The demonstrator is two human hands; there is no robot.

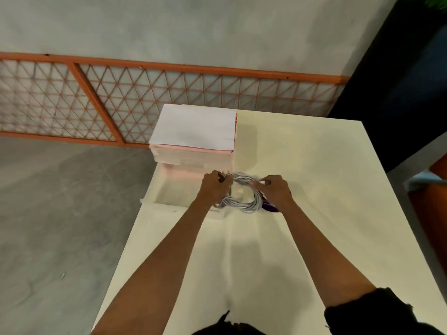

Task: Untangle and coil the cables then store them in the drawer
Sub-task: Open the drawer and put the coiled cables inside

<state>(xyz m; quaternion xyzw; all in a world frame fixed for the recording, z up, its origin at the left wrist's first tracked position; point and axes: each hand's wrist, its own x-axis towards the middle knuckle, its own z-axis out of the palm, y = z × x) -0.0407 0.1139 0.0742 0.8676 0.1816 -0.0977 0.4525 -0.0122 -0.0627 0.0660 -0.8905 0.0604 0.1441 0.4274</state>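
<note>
A grey-white cable (244,204) is wound into a round coil and held above the table, at the right end of the open drawer (176,193). My left hand (215,187) grips the coil's left side and my right hand (274,189) grips its right side. The drawer is translucent, pulled out toward me from the bottom of a small pink-and-white drawer unit (193,139). What I can see of the drawer's inside holds nothing. A purple object (270,207) shows just under my right wrist, mostly hidden.
The cream table (302,189) stretches out to the right and toward me. Its left edge runs close beside the drawer, with grey floor (60,213) beyond. An orange lattice panel (145,97) leans along the wall behind. A dark cabinet (406,93) stands at the right.
</note>
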